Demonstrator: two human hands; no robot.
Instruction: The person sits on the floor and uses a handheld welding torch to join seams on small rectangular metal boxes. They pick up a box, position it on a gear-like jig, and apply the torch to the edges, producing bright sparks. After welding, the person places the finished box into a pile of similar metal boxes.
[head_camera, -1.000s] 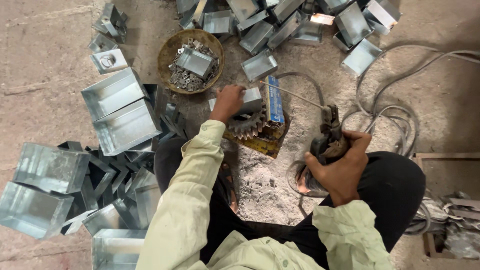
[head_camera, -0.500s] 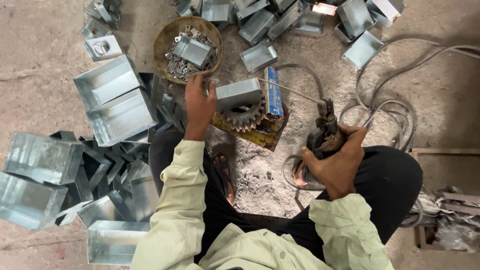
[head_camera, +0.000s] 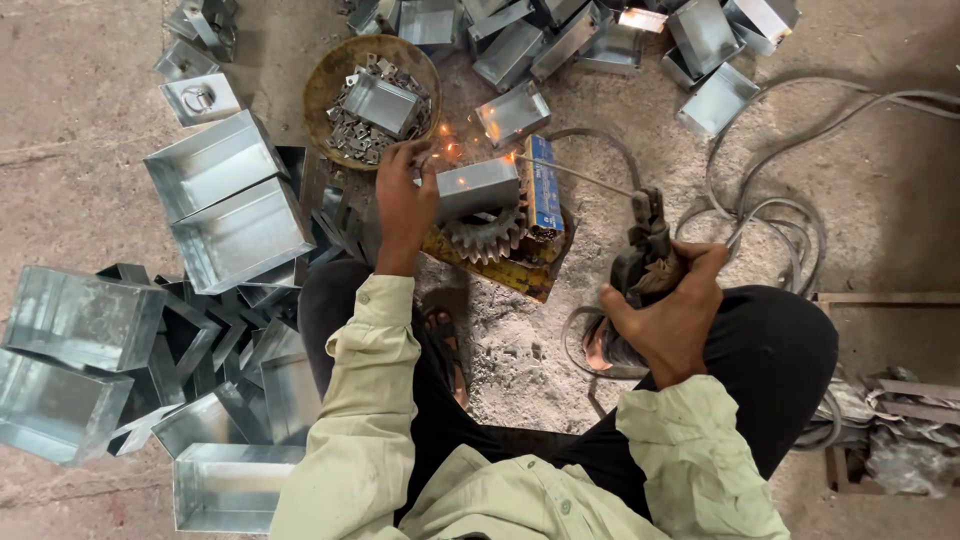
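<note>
Left hand (head_camera: 405, 200): one, fingers spread and pressed on the left end of a small metal box (head_camera: 478, 187), holding it down. Right hand (head_camera: 672, 310): one, closed tight round the electrode holder (head_camera: 640, 255), whose thin welding rod (head_camera: 575, 176) reaches left to the box's upper right corner, where orange sparks show.

Under the box: one toothed gear wheel (head_camera: 485, 237), partly covered, on a yellow slab (head_camera: 500, 270); one blue packet (head_camera: 543, 183) just beside the box.

Round basket (head_camera: 325, 85): one, holding one small box amid many small metal clips, too many to count.

Open metal boxes: two large ones (head_camera: 225, 200) stacked at left, further ones overlapping below and along the top edge; several cut off by the frame, total uncertain.

Cables (head_camera: 790, 200): several grey loops at right, ends hidden.
</note>
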